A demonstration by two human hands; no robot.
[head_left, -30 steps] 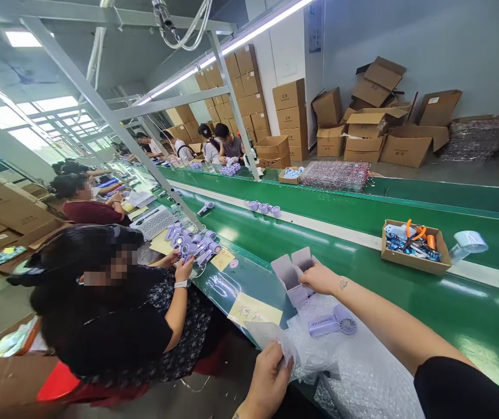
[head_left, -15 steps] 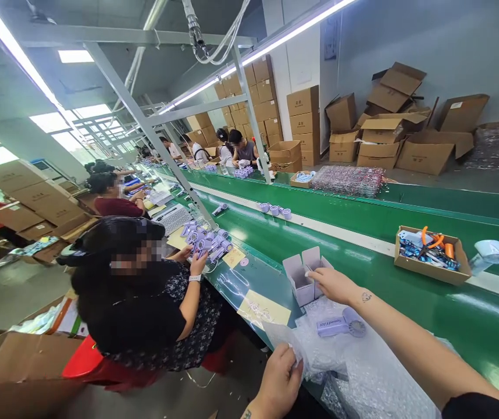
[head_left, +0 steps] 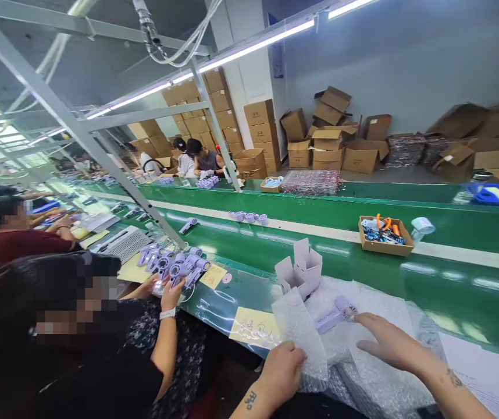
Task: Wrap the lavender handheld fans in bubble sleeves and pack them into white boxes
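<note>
My left hand [head_left: 282, 368] pinches the edge of a bubble-wrap pouch [head_left: 304, 343], which stands up in front of the bench edge. Fingers apart, my right hand [head_left: 387, 337] is at the round head of a purple handheld fan [head_left: 328, 317]; whether the fingertips touch it I cannot tell. The fan lies on a pile of bubble wrap [head_left: 375, 372]. Just behind the pouch stands a small pale box [head_left: 304, 276] with its flaps up.
At the left, a person handles purple fans [head_left: 175, 262] heaped on the bench. A yellow paper [head_left: 253, 327] lies beside the pouch. Farther back are a carton of tools [head_left: 387, 247] and several fans [head_left: 249, 217] on the green line. White sheets [head_left: 485, 372] lie at right.
My right hand has left the pale box and moved to the fan, its fingers now apart. The pouch in my left hand stands more upright. The view has turned right.
</note>
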